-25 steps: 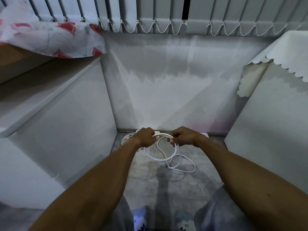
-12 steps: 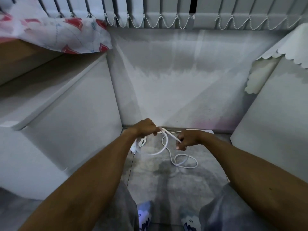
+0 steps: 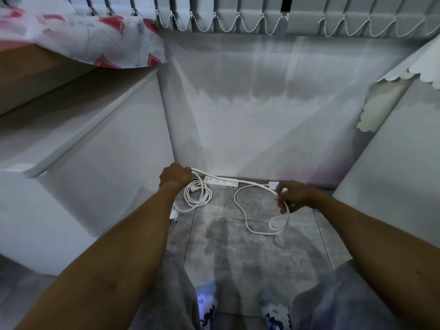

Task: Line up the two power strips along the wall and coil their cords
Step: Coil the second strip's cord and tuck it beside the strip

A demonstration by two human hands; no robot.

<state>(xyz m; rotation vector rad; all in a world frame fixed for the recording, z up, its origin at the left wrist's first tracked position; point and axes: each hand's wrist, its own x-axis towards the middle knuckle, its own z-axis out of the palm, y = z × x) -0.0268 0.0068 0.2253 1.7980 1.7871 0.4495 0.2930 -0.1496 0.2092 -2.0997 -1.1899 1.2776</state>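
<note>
The left hand (image 3: 176, 176) is clenched round one end of a white cord (image 3: 250, 182), and the right hand (image 3: 294, 196) pinches the same cord between thumb and fingers further along. The stretch between them is thereby kept raised and fairly straight, probably so that the next loop can be measured off and carried over to the left hand.

Beyond the right hand the slack is left on the floor (image 3: 238, 258) in an open curl, and it seems to lead back to the second power strip (image 3: 273, 184), which is half hidden behind that hand, at the foot of the wall (image 3: 262, 127). The first power strip (image 3: 221, 182) is laid along the wall further left, roughly in line with it.

A finished coil (image 3: 210, 196) is seen just beneath the left hand, with a plug (image 3: 174, 214) near it; whether it hangs or lies on the floor cannot be told. The lining-up appears largely done, and one cord remains to be gathered.
</note>
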